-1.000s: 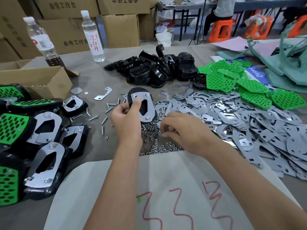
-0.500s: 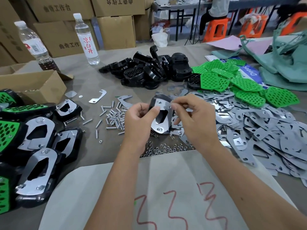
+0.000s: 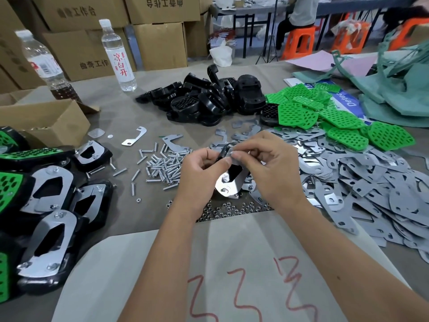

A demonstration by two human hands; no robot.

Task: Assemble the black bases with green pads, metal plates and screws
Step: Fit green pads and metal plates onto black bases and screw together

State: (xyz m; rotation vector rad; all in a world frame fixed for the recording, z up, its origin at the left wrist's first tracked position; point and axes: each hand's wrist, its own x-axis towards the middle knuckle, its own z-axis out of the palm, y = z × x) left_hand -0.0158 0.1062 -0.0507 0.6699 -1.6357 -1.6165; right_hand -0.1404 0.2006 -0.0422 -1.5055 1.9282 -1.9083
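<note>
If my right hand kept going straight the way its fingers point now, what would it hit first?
Probably the left hand: the right hand points leftward across the held base, its fingertips almost touching the left thumb. Past that lies the screw pile. Depth is unclear.

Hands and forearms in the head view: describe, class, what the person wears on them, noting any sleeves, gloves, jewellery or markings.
Both the left hand and the right hand are bare: no gloves, rings, watch or markings show. The forearms are uncovered throughout; no sleeve enters the picture.
</note>
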